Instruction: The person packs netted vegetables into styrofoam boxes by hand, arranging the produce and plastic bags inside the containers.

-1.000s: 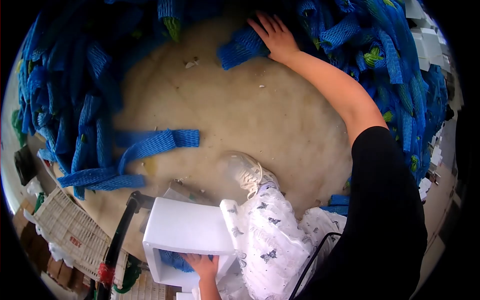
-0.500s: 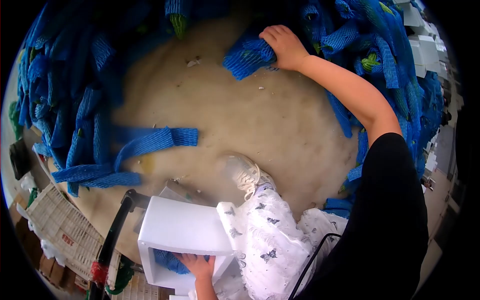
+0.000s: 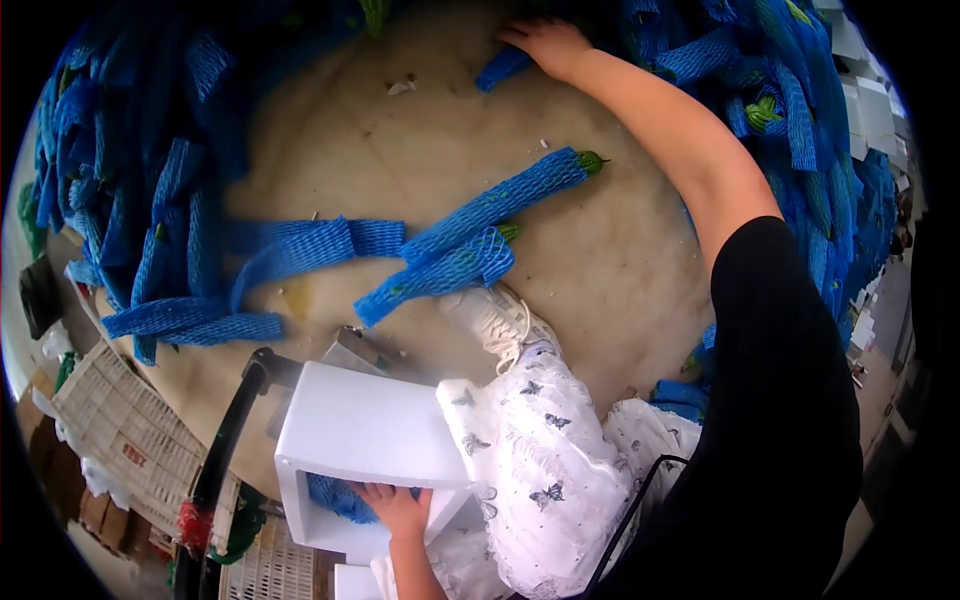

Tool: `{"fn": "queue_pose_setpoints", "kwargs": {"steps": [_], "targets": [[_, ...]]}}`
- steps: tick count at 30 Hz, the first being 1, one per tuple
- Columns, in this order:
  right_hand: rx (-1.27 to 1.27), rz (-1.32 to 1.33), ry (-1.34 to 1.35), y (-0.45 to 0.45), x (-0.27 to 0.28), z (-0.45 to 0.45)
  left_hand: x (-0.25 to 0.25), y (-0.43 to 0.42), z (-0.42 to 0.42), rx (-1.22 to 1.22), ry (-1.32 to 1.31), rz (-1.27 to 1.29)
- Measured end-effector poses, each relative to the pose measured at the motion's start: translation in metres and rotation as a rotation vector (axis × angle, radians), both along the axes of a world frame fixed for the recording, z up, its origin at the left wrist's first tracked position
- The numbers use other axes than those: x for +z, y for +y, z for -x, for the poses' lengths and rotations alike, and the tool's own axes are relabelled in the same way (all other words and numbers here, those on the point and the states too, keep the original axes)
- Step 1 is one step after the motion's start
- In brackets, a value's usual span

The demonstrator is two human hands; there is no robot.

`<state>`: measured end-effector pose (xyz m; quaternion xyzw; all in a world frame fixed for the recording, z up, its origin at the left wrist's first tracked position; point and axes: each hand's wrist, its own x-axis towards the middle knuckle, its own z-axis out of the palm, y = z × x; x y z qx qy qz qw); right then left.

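My right hand (image 3: 548, 47) is at the far edge of the pale surface, its fingers curved over a blue net-sleeved vegetable (image 3: 503, 68); much of that piece is hidden under the hand. Nearer to me lie two long green vegetables in blue foam-net sleeves, an upper one (image 3: 490, 205) and a lower one (image 3: 435, 275), side by side with green tips showing. My left hand (image 3: 402, 510) reaches into a white foam box (image 3: 375, 420), fingers spread on blue netting (image 3: 343, 497) inside it.
Piles of blue-sleeved vegetables stand at the left (image 3: 110, 190) and right (image 3: 800, 120). Loose blue sleeves (image 3: 320, 245) lie at left centre. A white shoe (image 3: 500, 325) is on the surface. Near the box are a black bar (image 3: 225, 430) and a pale plastic crate (image 3: 125, 430).
My right hand has moved farther away to the far edge. Two sleeved vegetables now lie in the middle. My left hand stays in the box.
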<state>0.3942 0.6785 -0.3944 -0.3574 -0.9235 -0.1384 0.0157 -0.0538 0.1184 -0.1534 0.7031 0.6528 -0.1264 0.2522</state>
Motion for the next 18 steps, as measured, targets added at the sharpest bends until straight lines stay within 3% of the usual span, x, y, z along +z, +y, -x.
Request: {"fn": "queue_pose_setpoints", "kwargs": {"steps": [2,4,6,7,8,12,16,18], "targets": [[0.064,-0.019,-0.056,-0.003,0.027,0.01,-0.003,-0.002,0.003,-0.012,0.01,-0.011],[-0.021,0.246,-0.177,-0.027,0.065,0.055,0.001,-0.007,0.001,-0.012,0.031,-0.019],[0.223,0.324,0.007,-0.078,0.072,0.109,-0.001,-0.004,0.001,-0.005,0.021,-0.031],[0.292,0.531,0.026,-0.11,0.102,0.144,-0.001,-0.003,0.0,-0.011,0.011,-0.034],[0.297,0.605,0.18,-0.136,0.093,0.166,0.0,-0.002,-0.001,-0.008,0.018,-0.009],[-0.015,0.909,0.255,-0.166,0.09,0.16,0.0,-0.001,0.002,0.011,-0.016,-0.038],[-0.088,0.685,-0.252,-0.191,0.112,0.081,0.0,0.011,-0.003,0.053,-0.062,-0.072],[-0.098,0.655,-0.202,-0.195,0.098,0.053,0.0,0.011,-0.003,0.062,-0.06,-0.076]]}}
